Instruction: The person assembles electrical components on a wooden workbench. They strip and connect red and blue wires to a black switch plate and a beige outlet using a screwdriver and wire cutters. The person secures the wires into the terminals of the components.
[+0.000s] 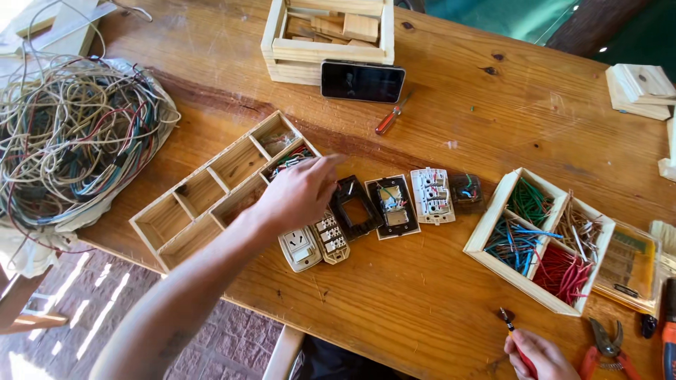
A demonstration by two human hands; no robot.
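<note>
My left hand (299,193) reaches across the wooden table, palm down, fingers stretched toward a black switch frame (357,208) and hovering over the edge of a long wooden divider tray (204,193). It holds nothing. Beneath the wrist lie a beige socket module (301,248) and a ribbed beige module (332,236). A row of opened wall-switch units (431,195) runs to the right. My right hand (539,355) at the bottom edge grips a red-handled screwdriver (512,334) with its tip up.
A tangle of wires (70,134) fills the left. A wooden box of sorted coloured wire pieces (542,239) sits right. A phone (362,81) leans on a wooden crate (327,35), a small red screwdriver (391,118) beside it. Red pliers (607,345) lie bottom right.
</note>
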